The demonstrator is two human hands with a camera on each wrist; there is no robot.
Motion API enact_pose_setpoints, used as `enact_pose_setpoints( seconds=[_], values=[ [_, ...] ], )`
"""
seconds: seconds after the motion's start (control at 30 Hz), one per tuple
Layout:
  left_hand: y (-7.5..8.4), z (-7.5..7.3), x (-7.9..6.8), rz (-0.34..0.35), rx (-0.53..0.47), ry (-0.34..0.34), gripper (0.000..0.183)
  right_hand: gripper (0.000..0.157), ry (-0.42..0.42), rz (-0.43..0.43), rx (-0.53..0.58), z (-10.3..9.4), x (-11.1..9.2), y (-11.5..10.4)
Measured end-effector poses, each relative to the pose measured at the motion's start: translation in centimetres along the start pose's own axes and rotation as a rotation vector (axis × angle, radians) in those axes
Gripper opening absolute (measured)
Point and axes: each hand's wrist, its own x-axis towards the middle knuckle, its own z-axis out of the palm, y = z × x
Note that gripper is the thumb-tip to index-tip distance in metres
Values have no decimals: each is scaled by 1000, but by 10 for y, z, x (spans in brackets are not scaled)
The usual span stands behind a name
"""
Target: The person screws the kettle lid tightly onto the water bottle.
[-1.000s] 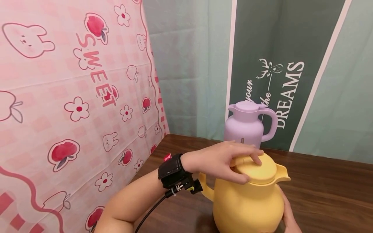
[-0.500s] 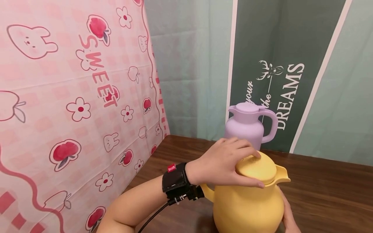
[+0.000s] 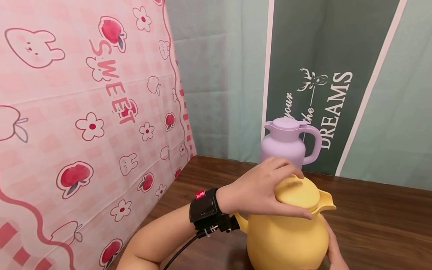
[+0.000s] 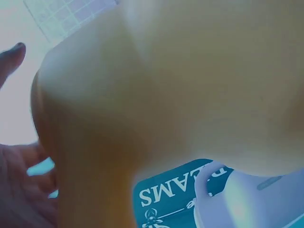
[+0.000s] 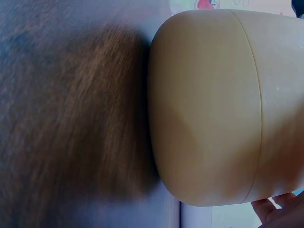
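Our left grip (image 3: pixel 256 187) is closed over the yellow lid (image 3: pixel 301 195), fingers bent across its top and thumb stretched along the near side of the rim; our right grip (image 3: pixel 334 245) lies against the right side of the yellow jug (image 3: pixel 287 240), though we cannot tell how tightly its fingers curl. The jug stands upright on the near part of the desk (image 3: pixel 381 217), right of the middle; its spout (image 3: pixel 326 201) points right and its yellow handle (image 3: pixel 241 223) left, just beneath the black wristband (image 3: pixel 206 210).

Room is tightest on the far side, where the purple jug (image 3: pixel 283 148) stands close behind our left grip, overlapped by it in the head view; beyond it, the desk's far edge meets the green cloth (image 3: pixel 209 93). On the left, the desk narrows along the pink cloth (image 3: pixel 77 93), our forearm crossing the space between; on the right, past the spout, we see a wide stretch of wood.
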Motion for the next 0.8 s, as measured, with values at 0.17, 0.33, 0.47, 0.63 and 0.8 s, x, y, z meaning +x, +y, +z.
enact_pose_setpoints(
  seconds=[0.17, 0.33, 0.47, 0.63, 0.8],
  values=[
    [7, 2, -2, -37, 146, 23, 53, 104, -4, -40, -1, -2, -1, 7],
    [8, -1, -3, -31, 153, -70, 36, 107, 15, 12, -44, -1, -2, 1],
    [6, -2, -4, -8, 55, -89, 36, 106, 28, 36, -70, 0, -1, -3],
    [7, 7, -3, -16, 73, 87, 56, 108, 28, 39, -89, -1, -3, -1],
    [7, 10, -4, -71, 141, 92, 52, 115, 51, 85, -157, 2, -3, -3]
  ],
)
